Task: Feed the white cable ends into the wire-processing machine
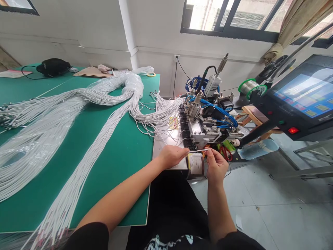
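A thin white cable is stretched between my two hands, just in front of the machine. My left hand is closed on one part of it, over the metal plate's front edge. Fingertips and thumb of my right hand pinch its other end, where a small reddish tip shows. Beyond my hands, several white cables run from a large bundle to the machine's black front row. A roll with a white label sits right below the held cable.
Long cable bundles, some in clear plastic, lie across the green table. A touchscreen juts in at the right. Near it are a solder wire spool, red-handled scissors and a bluish plastic container. A black bag lies at the back left.
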Demonstrator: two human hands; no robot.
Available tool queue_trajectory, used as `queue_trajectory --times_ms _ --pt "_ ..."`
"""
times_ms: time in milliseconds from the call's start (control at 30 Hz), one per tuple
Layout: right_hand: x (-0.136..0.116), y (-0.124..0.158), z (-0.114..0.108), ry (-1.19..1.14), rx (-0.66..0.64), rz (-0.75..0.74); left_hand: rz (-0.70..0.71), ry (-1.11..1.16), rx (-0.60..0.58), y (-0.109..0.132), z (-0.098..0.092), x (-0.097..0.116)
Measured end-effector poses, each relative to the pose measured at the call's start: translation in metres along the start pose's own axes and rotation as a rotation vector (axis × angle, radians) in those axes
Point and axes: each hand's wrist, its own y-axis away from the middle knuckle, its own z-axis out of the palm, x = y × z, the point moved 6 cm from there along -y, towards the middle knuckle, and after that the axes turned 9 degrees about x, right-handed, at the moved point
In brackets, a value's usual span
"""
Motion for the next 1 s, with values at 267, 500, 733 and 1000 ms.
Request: queue_trajectory --times_ms 267,500,733,1000 --pt "-0.004 0.003 0.013 0.031 -0.176 0.021 -0.033 0.021 0.033 0.003 0.002 -0.003" --pt "-0.006 0.000 0.017 0.003 -0.319 0.053 -0.063 -0.038 -0.032 0.002 0.009 -0.008" --pt "-0.001 -0.006 0.017 -0.003 -0.357 0.135 0.004 -0.015 -0.041 -0.002 0.005 -0.003" --pt "0.003 -0.013 0.016 0.049 -0.477 0.159 -0.019 -0.104 0.042 -0.002 0.000 -0.005"
